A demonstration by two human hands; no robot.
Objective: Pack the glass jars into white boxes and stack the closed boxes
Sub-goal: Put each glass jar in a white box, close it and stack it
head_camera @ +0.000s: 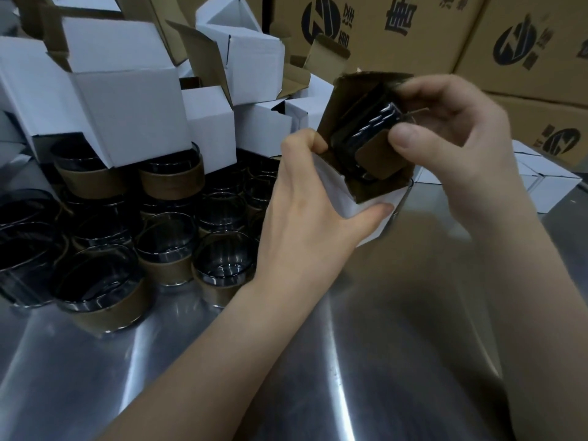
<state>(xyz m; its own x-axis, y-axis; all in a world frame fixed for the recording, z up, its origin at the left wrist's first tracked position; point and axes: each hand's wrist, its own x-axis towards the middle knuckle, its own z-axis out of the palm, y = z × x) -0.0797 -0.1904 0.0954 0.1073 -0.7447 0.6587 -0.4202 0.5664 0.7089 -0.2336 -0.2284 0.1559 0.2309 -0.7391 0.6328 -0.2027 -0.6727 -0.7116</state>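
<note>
Steel tabletop (381, 345) is gleaming across the lower frame, with printed brown cartons (413, 33) rising at one o'clock. Open white boxes (127, 100) are piling up at ten o'clock over dark glass jars (165, 249) in brown sleeves at nine. Just right of centre, the left hand (305, 211) is gripping a white box (350, 198) by its wall, while the right hand (461, 132) is pinching a jar (366, 132) tilting inside it. Closed boxes (547, 183) at three o'clock are running off the edge; flaps are hiding the jar's base.
</note>
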